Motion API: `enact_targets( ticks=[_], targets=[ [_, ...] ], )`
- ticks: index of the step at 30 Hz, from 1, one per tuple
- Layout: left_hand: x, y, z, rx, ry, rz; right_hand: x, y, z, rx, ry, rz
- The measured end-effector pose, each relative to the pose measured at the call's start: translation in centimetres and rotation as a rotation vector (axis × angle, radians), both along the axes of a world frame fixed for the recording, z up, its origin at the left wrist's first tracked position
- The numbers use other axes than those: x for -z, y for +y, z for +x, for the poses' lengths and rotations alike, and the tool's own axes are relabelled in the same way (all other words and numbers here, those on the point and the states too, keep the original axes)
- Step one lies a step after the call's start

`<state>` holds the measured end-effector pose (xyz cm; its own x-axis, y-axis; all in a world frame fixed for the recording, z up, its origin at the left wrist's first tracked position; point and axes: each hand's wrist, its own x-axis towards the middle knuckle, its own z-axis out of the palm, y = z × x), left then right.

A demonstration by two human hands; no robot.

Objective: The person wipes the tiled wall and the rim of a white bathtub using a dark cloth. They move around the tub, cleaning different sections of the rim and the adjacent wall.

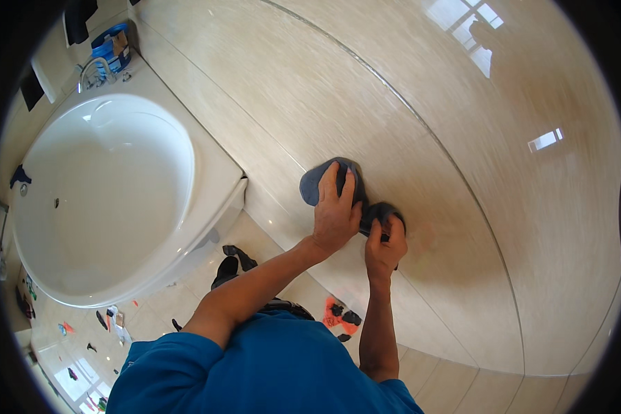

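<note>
A flat, rounded dark blue-grey piece (312, 185) lies against the glossy beige wall (435, 228). My left hand (334, 217) bends its fingers over the black part on top of it. Just below and to the right, my right hand (385, 252) grips a black rounded piece (393, 212) with thumb and fingers. The two dark pieces meet between my hands; whether they are one object, and of what kind, I cannot make out. My fingers cover part of both.
At left stands a white corner bathtub (199, 162) with a chrome faucet (96, 72). A blue bucket (110, 50) sits on its far ledge. Small black and coloured items are strewn over the tiled floor (155, 310). An orange sheet (330, 321) with black pieces lies near the wall's foot.
</note>
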<state>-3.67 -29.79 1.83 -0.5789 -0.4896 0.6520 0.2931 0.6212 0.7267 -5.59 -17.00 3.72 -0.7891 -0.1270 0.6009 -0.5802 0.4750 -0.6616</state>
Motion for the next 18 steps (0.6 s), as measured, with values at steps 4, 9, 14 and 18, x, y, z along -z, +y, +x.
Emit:
enact_targets(
  ticks=[4,9,14,18],
  targets=[
    [-1.5,2.5,0.1,-0.003,0.048,-0.038,-2.1,2.9,1.0,0.093,-0.005,0.039],
    [-7.1,4.2,-0.4,0.022,0.172,-0.081,-6.8,4.8,0.5,0.143,0.098,-0.063],
    [-10.7,1.3,-1.7,0.018,0.308,-0.132,-11.9,2.0,0.4,0.153,0.177,-0.144],
    [-13.3,-2.9,-3.2,-0.074,0.384,-0.198,-14.0,-2.2,-0.1,0.064,0.181,-0.24]
  ],
)
